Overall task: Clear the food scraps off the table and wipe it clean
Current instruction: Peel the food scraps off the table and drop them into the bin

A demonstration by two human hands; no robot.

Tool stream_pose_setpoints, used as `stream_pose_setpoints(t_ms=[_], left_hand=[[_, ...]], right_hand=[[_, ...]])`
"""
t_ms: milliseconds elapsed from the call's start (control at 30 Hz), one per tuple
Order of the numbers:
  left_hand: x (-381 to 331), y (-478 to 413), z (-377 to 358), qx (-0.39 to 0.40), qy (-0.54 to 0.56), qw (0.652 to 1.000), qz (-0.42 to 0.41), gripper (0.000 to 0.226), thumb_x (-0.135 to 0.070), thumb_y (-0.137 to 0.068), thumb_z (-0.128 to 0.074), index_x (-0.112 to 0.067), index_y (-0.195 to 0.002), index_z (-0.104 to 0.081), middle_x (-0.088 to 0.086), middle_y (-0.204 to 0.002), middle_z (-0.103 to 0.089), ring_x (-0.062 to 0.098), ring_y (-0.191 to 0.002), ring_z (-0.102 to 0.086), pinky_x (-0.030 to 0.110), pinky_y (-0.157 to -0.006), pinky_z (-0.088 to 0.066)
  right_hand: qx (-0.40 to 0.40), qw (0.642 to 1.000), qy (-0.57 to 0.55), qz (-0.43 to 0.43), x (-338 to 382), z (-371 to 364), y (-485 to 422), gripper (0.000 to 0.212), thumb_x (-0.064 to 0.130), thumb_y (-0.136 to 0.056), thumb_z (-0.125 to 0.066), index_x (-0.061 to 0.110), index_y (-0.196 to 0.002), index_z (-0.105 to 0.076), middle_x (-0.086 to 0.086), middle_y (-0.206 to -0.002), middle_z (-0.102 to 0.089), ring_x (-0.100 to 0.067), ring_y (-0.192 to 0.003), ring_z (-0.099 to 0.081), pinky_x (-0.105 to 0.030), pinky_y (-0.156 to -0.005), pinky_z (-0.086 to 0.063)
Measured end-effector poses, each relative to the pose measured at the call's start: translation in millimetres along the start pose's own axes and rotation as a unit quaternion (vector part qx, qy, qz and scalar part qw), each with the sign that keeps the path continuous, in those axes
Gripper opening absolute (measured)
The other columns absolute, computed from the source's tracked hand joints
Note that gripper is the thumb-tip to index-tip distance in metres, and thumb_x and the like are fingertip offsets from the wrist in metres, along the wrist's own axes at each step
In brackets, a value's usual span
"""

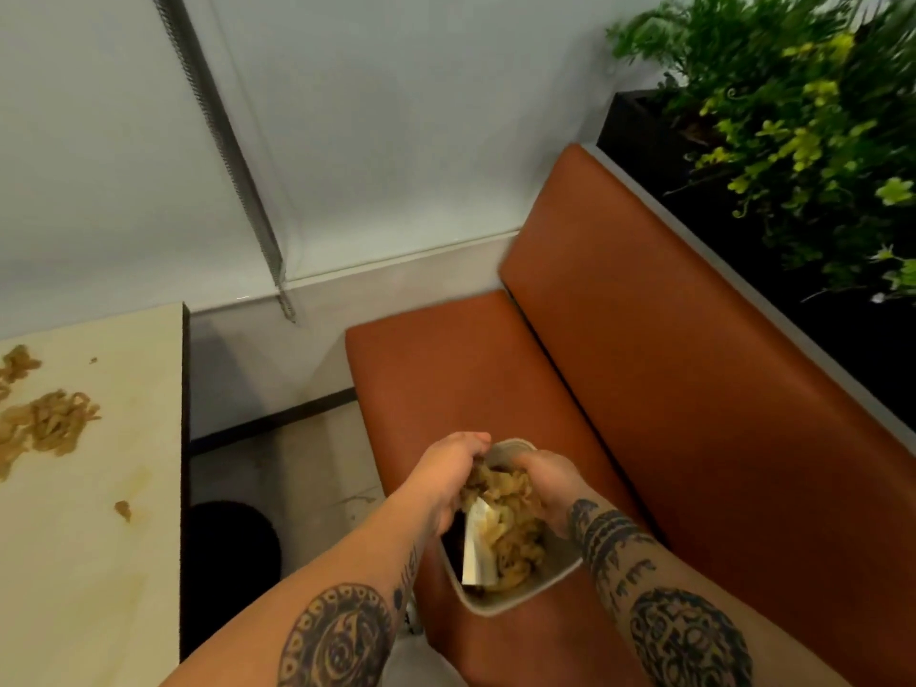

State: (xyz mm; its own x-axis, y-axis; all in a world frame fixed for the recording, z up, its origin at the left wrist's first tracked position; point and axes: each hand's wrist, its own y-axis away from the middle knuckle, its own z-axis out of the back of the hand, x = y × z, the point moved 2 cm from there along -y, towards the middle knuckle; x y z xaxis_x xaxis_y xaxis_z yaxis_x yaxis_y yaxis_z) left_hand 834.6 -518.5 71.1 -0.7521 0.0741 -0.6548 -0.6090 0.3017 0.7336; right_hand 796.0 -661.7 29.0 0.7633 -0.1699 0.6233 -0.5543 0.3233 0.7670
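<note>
A white bin [515, 599] stands on the orange bench seat at lower centre. Both my hands are over its mouth, cupped together around a clump of brown noodle scraps [505, 503]. My left hand [446, 468] holds the clump's left side, my right hand [545, 480] its right side. More noodles and a white paper piece [478, 550] lie inside the bin. At the left, the pale table [74, 562] carries noodle scraps [47, 423], a small crumb [123, 509] and greasy smears.
The orange bench backrest [694, 364] rises to the right of the bin, with a dark planter of green plants [793, 116] behind it. A dark round table base [233, 552] sits on the floor between table and bench. A white wall stands behind.
</note>
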Motion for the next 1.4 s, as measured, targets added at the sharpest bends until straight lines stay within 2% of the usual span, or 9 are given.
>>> stream_pose_setpoints(t_ms=[133, 267, 367, 467, 700, 800, 967, 1300, 1400], left_hand=[[8, -7, -8, 0.049, -0.089, 0.993, 0.051, 0.019, -0.030, -0.102, -0.051, -0.026, -0.108, -0.068, -0.004, -0.102, -0.064, 0.015, -0.089, -0.058, 0.034, -0.076, -0.049], [9, -15, -7, 0.057, -0.099, 0.991, 0.065, 0.023, -0.034, -0.104, -0.047, -0.028, -0.117, -0.065, -0.011, -0.106, -0.062, 0.013, -0.093, -0.057, 0.037, -0.079, -0.053], [7, -18, 1, 0.038, -0.105, 0.993, 0.038, 0.028, -0.033, -0.101, -0.049, -0.029, -0.124, -0.065, -0.006, -0.121, -0.064, 0.016, -0.110, -0.058, 0.042, -0.097, -0.052], [0, -12, 13, 0.020, -0.092, 0.995, 0.032, 0.027, -0.032, -0.102, -0.050, -0.028, -0.123, -0.065, -0.002, -0.122, -0.068, 0.018, -0.109, -0.062, 0.037, -0.091, -0.052], [-18, 26, 84, -0.063, -0.053, 0.996, -0.039, 0.023, -0.025, -0.105, -0.048, -0.019, -0.119, -0.064, 0.002, -0.103, -0.068, 0.019, -0.085, -0.060, 0.028, -0.067, -0.049], [-19, 50, 131, -0.122, -0.042, 0.990, -0.058, 0.025, -0.027, -0.105, -0.048, -0.017, -0.121, -0.064, 0.002, -0.103, -0.067, 0.018, -0.086, -0.060, 0.030, -0.071, -0.049], [-4, 91, 218, -0.227, 0.026, 0.969, -0.090, 0.019, -0.026, -0.103, -0.051, -0.018, -0.112, -0.065, 0.002, -0.100, -0.069, 0.017, -0.078, -0.060, 0.032, -0.071, -0.046], [60, 178, 351, -0.356, 0.159, 0.917, -0.081, 0.019, -0.025, -0.103, -0.054, -0.013, -0.114, -0.065, 0.003, -0.097, -0.067, 0.022, -0.081, -0.059, 0.030, -0.066, -0.044], [73, 184, 385, -0.383, 0.191, 0.900, -0.077, 0.020, -0.026, -0.102, -0.055, -0.013, -0.113, -0.065, 0.003, -0.096, -0.065, 0.022, -0.080, -0.056, 0.030, -0.063, -0.041]], right_hand=[[-0.018, 0.997, 0.069, 0.009, -13, 13, -22, 0.016, 0.029, -0.090, -0.063, 0.014, -0.090, -0.067, -0.002, -0.083, -0.068, -0.018, -0.071, -0.065, -0.030, -0.063, -0.054], [-0.032, 0.990, 0.139, 0.012, -29, 22, -55, 0.037, 0.039, -0.085, -0.061, 0.010, -0.104, -0.073, -0.012, -0.108, -0.075, -0.032, -0.103, -0.071, -0.043, -0.086, -0.059], [-0.046, 0.989, 0.140, 0.013, -12, 13, -28, 0.024, 0.025, -0.092, -0.055, 0.005, -0.100, -0.067, -0.015, -0.107, -0.070, -0.035, -0.101, -0.067, -0.044, -0.082, -0.053], [-0.046, 0.988, 0.149, 0.021, -11, 4, -24, 0.017, 0.026, -0.094, -0.056, 0.013, -0.100, -0.065, -0.010, -0.109, -0.069, -0.030, -0.102, -0.065, -0.046, -0.097, -0.054], [0.033, 0.984, 0.146, 0.094, 7, -55, -2, 0.009, 0.015, -0.095, -0.058, 0.020, -0.092, -0.065, -0.009, -0.099, -0.065, -0.019, -0.079, -0.060, -0.035, -0.075, -0.053], [0.071, 0.981, 0.145, 0.104, 13, -100, 6, 0.015, 0.013, -0.097, -0.058, 0.024, -0.086, -0.060, -0.005, -0.099, -0.059, -0.019, -0.083, -0.056, -0.042, -0.089, -0.051], [0.118, 0.971, 0.164, 0.124, 13, -192, 27, 0.016, 0.022, -0.099, -0.060, 0.018, -0.113, -0.065, -0.001, -0.101, -0.063, -0.013, -0.083, -0.056, -0.031, -0.072, -0.049], [0.232, 0.852, 0.385, 0.267, 7, -348, 91, 0.005, 0.019, -0.095, -0.066, 0.020, -0.100, -0.067, 0.001, -0.092, -0.067, -0.011, -0.073, -0.057, -0.017, -0.051, -0.041], [0.253, 0.789, 0.473, 0.301, 12, -388, 89, 0.016, 0.022, -0.093, -0.065, 0.019, -0.107, -0.069, -0.001, -0.109, -0.069, -0.016, -0.092, -0.063, -0.023, -0.071, -0.048]])
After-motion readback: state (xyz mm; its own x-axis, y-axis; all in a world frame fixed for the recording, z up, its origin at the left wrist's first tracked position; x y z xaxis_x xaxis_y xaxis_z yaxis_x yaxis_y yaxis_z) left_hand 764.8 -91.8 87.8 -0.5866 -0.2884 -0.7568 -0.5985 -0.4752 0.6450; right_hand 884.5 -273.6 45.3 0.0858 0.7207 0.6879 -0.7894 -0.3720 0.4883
